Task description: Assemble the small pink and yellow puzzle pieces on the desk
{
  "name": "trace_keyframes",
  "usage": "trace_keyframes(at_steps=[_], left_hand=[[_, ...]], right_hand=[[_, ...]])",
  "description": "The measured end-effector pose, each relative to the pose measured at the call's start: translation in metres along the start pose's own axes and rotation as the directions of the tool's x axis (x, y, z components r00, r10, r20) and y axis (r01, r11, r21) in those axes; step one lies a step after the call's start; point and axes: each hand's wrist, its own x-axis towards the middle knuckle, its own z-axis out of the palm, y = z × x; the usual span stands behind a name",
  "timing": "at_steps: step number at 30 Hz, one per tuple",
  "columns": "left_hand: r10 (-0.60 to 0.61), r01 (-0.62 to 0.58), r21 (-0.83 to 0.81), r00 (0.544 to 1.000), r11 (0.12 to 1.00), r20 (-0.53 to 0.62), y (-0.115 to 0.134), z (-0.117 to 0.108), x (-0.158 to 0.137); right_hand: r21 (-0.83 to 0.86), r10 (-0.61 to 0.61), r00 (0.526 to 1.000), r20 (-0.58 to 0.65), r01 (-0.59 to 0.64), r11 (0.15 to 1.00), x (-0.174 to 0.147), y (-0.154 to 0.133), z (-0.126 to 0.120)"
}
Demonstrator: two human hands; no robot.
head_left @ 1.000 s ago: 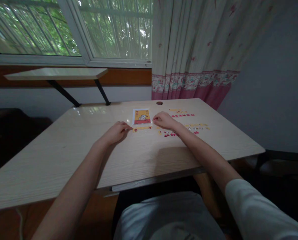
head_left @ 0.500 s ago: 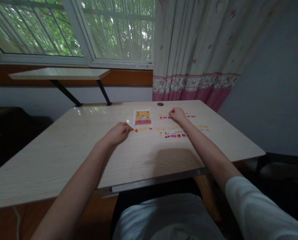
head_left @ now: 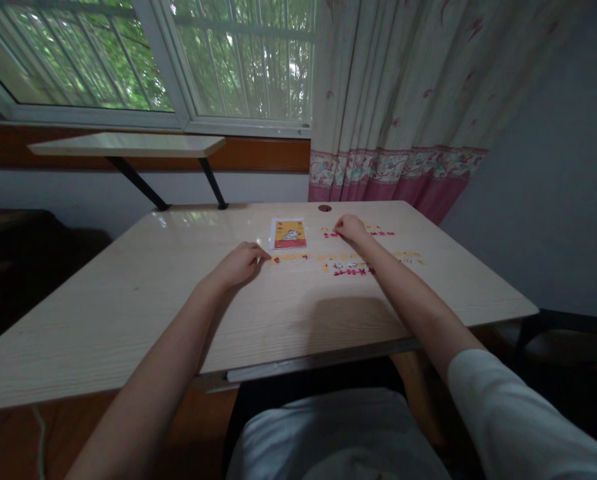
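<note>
My left hand (head_left: 242, 264) rests on the table with its index finger stretched out. That fingertip touches the left end of a short strip of joined yellow jigsaw pieces (head_left: 291, 257). Over the far right group, my right hand (head_left: 351, 228) is closed in a pinch beside a row of red jigsaw pieces (head_left: 382, 234). Whatever its fingertips hold is too small to make out, and the hand covers part of that row. Nearer to me lie more yellow pieces (head_left: 331, 257), white ones and red ones (head_left: 349, 272), partly behind my right forearm.
A picture card (head_left: 289, 234), yellow and red with a white animal, lies beyond the strip. The pale wooden table (head_left: 178, 300) has a round cable hole (head_left: 325, 209) at the back. A raised shelf (head_left: 128, 143) stands at the back left, and a curtain (head_left: 393, 120) hangs behind.
My right hand has shifted a little to the left along the red row. The left hand stays at the strip's end. The whole view has moved slightly.
</note>
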Motion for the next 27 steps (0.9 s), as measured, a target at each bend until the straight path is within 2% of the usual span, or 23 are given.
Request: trace_keyframes(at_steps=[7, 11, 16, 27], left_hand=[[0.000, 0.000, 0.016, 1.000, 1.000, 0.016, 0.000, 0.000, -0.001], [0.003, -0.003, -0.008, 1.000, 1.000, 0.012, 0.000, 0.000, 0.000], [-0.003, 0.003, 0.008, 1.000, 1.000, 0.010, -0.004, 0.004, 0.000], [0.015, -0.016, 0.027, 1.000, 0.999, 0.026, -0.003, 0.003, 0.000]], right_hand=[[0.038, -0.085, 0.996, 0.015, 0.084, 0.996, 0.008, 0.013, -0.001], [0.033, -0.088, 0.996, 0.008, 0.088, 0.996, 0.006, 0.013, -0.002], [0.032, -0.042, 0.994, 0.099, 0.039, 0.999, 0.007, 0.008, -0.007], [0.053, -0.035, 0.967, 0.252, 0.022, 0.998, 0.004, -0.002, -0.026]])
